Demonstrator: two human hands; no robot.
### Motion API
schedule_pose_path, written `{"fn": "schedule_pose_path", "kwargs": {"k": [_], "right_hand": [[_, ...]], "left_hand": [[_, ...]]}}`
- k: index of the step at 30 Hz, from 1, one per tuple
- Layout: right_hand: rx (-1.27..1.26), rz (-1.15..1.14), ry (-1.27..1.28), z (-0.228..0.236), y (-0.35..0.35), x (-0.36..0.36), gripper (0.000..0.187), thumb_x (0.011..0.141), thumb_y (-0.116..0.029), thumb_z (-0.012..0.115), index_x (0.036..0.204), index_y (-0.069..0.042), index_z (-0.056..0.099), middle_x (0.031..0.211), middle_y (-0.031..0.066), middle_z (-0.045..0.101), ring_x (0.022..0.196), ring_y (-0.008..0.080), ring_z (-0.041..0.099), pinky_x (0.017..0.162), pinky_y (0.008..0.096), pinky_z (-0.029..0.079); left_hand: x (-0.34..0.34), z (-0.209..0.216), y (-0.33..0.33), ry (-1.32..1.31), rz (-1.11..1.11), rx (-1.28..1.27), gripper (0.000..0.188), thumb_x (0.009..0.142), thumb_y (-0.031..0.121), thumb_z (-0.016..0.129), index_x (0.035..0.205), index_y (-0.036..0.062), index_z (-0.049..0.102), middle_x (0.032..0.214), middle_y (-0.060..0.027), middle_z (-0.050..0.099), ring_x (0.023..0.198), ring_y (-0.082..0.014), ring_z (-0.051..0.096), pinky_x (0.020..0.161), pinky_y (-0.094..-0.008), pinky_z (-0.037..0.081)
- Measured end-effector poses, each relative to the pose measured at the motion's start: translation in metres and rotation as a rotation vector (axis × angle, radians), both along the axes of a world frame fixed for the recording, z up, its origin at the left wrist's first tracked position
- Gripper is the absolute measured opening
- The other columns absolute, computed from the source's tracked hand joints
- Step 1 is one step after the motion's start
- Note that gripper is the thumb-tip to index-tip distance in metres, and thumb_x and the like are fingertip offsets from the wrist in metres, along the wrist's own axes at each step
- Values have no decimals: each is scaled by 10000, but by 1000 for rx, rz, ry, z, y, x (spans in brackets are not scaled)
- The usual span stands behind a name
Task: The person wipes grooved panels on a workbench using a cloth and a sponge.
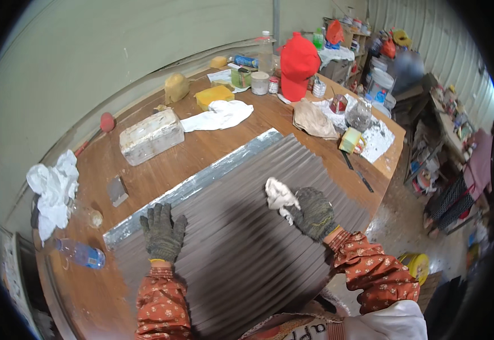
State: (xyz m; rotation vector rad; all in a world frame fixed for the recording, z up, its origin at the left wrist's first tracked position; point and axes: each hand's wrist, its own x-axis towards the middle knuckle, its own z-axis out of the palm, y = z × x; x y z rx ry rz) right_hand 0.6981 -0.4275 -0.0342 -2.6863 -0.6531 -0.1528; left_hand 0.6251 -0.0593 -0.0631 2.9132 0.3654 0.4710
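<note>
A large grey-brown ridged sheet (241, 198) lies on the wooden table in front of me, its ridges running lengthwise across it. Along its far left edge runs a silvery metal strip (201, 178). My left hand (165, 231), in a dark knitted glove, rests flat with fingers spread where the sheet meets the strip. Gloved the same way, my right hand (315, 214) grips a crumpled white cloth (281, 195) over the sheet's right half. The cloth's lower end bunches beside the fingers, and part of it is hidden by the hand.
Beyond the strip sit a tape-wrapped block (152, 136), a white rag (218, 115) and a yellow sponge (214, 97). A red cap (298, 65) stands at the back. Plastic bottles (81, 254) lie at the left; a dark flat tool (357, 171) lies near the right edge.
</note>
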Motion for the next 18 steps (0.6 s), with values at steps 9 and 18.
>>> {"fn": "schedule_pose_path", "kwargs": {"k": [9,18], "right_hand": [[285,367,-119,27,109,84,326,897,-280,594,1130,-51,588,982,186,637,1007,358,598,845,466,478],[140,522,-183,-6,106,157,199,844,-275,616,896,-99,690,856,154,690,811,340,658,773,447,515]], "left_hand": [[-3,10,-3,-66,28,-5,452,932,333,557,1284,50,581,1345,-229,517,1308,-390,424,1158,-531,212],[-10,14,-6,-121,103,-59,424,892,302,617,1241,61,613,1125,-201,537,1121,-418,482,1093,-548,306]]}}
